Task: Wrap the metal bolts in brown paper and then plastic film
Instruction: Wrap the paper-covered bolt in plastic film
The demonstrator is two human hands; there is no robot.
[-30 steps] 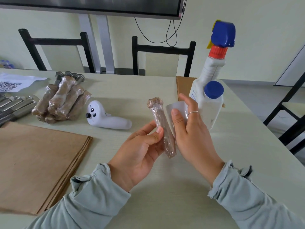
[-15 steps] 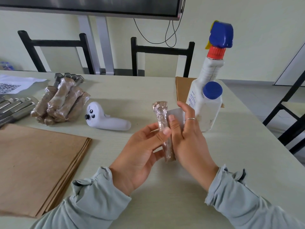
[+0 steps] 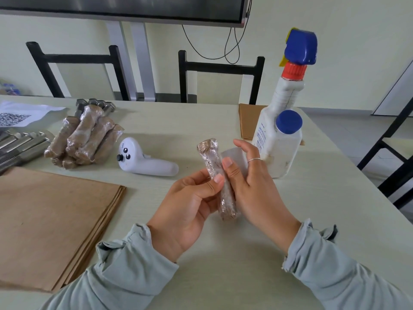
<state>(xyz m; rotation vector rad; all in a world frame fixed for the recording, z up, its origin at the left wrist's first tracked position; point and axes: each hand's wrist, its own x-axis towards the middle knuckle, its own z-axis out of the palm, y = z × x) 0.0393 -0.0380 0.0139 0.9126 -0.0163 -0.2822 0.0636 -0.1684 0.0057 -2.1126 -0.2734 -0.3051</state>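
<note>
A bolt wrapped in brown paper and clear plastic film (image 3: pixel 210 155) stands nearly upright above the table, held between both hands. My left hand (image 3: pixel 190 204) pinches its shaft with thumb and fingers. My right hand (image 3: pixel 252 186) presses its thumb on the shaft, and its fingers hold a loose flap of film (image 3: pixel 234 155) behind the bolt. A pile of several wrapped bolts (image 3: pixel 87 137) lies at the back left. Bare metal bolts (image 3: pixel 20 144) lie at the far left. A stack of brown paper sheets (image 3: pixel 53 220) covers the near left.
A white handheld controller (image 3: pixel 145 159) lies between the wrapped pile and my hands. A white spray bottle (image 3: pixel 279 104) and a blue-capped white bottle (image 3: pixel 283 146) stand at the right, on more brown paper (image 3: pixel 248 119). A printed sheet (image 3: pixel 20 115) lies at the far left. Black chairs stand behind the table.
The wrapped bolt has turned more upright and my two thumbs have come closer together on its shaft. The flap of film stays behind it in my right fingers.
</note>
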